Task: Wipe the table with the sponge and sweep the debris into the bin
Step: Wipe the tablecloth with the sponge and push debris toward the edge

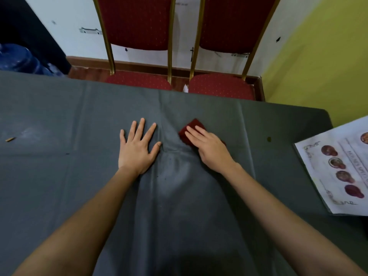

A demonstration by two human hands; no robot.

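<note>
A dark red sponge (192, 127) lies on the grey tablecloth (79, 176) near the middle of the table. My right hand (211, 147) presses flat on top of it, fingers pointing up-left, so only the sponge's far corner shows. My left hand (137, 147) rests flat on the cloth to the left of the sponge, fingers spread, holding nothing. A wet, darker streak with small specks (173, 176) runs between my forearms. A small brown scrap of debris (10, 139) sits far left beside a pale dusty smear. No bin is visible.
A laminated picture menu (338, 166) lies at the right edge of the table. A small dark spot (269, 139) marks the cloth right of the sponge. Two red chairs with gold frames (139, 80) (221, 86) stand behind the far edge. Blue water bottles (18, 58) are at far left.
</note>
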